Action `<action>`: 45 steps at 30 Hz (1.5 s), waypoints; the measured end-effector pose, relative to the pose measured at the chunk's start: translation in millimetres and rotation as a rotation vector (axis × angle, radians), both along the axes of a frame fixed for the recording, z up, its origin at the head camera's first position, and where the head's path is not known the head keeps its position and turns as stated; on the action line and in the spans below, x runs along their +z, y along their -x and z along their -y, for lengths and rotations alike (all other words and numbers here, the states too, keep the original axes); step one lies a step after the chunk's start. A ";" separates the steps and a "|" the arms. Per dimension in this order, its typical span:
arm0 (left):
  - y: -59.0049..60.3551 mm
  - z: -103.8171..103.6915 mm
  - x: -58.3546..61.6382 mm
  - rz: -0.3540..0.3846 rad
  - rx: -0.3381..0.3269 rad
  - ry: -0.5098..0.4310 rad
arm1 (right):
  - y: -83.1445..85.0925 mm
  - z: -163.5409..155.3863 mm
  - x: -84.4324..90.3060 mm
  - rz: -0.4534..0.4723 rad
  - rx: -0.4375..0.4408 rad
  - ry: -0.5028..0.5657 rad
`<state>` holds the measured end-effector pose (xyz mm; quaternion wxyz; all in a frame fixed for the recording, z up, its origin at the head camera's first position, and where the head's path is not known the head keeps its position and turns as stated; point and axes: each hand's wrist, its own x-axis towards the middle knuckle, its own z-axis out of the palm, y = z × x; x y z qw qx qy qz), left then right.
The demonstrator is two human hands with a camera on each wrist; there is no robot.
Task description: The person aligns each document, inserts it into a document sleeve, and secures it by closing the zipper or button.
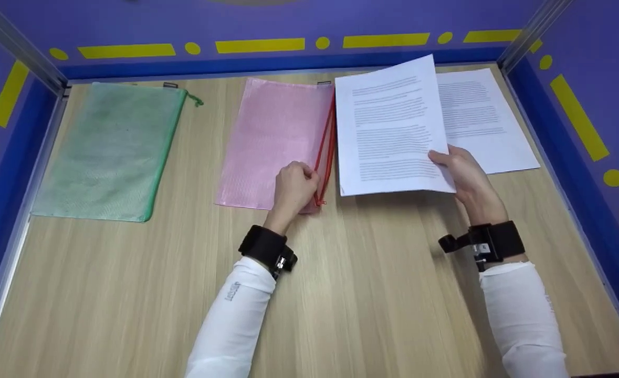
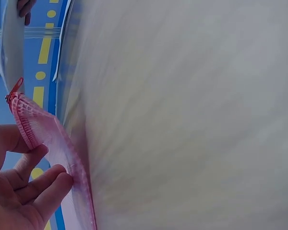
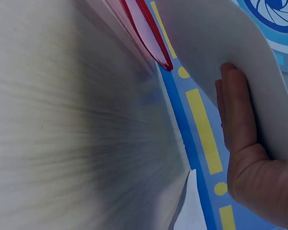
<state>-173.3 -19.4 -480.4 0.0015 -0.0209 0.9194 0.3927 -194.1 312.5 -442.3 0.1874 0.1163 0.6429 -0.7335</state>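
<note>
My left hand [image 1: 294, 190] pinches the edge of a pink mesh zipper pouch [image 1: 270, 136] near its red zipper, close to the front corner. The pouch's mouth is parted along its right side, with the red zipper [image 1: 326, 142] spread into two lines; its red pull tab [image 2: 17, 86] shows in the left wrist view. My right hand [image 1: 469, 176] holds a printed paper sheet [image 1: 388, 131] up by its lower right side, thumb on the front and fingers behind. The sheet's left edge is right beside the pouch's opening.
A green mesh zipper pouch [image 1: 109, 152] lies flat at the left of the wooden table [image 1: 372, 294]. Another printed paper [image 1: 485, 121] lies at the back right, partly behind the held sheet. Purple and blue walls [image 1: 262, 60] border the table's back and sides.
</note>
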 end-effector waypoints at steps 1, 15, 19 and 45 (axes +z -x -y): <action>0.4 0.4 -0.1 0.009 0.007 -0.007 | -0.9 -0.3 0.6 0.001 0.000 0.013; 1.5 5.9 -2.0 0.020 0.063 -0.083 | -18.8 -11.0 11.4 0.046 0.049 0.023; 0.8 6.3 -0.9 0.035 0.063 -0.101 | -22.6 -13.2 14.9 0.059 0.057 0.014; 1.1 3.9 -2.8 0.021 0.079 -0.070 | -8.8 5.6 10.3 0.083 0.045 0.027</action>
